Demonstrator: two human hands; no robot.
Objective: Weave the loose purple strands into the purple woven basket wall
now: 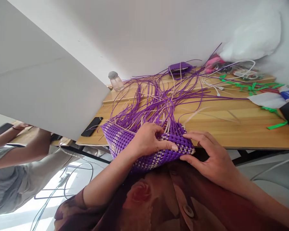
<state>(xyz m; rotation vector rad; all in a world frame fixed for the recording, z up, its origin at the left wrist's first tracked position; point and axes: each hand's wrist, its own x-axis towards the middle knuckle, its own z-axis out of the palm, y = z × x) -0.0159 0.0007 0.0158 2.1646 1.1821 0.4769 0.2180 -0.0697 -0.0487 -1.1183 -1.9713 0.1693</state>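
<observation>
A woven piece in purple and cream strips (120,141) lies across the table's front edge, tilted against my body. Long loose purple and cream strands (156,99) fan out from its upper edge over the table. My left hand (150,141) grips the woven piece, thumb on the outer face and the other fingers hidden behind the rim. At the right corner of the weave, my right hand (207,154) pinches it between thumb and fingers.
On the wooden table (243,128) are a black phone (91,126), a bottle (116,81), a small purple woven piece (179,69), white cables (214,86) and green strips (276,125). Another person's arm (26,147) shows at the left, beyond a partition (45,70).
</observation>
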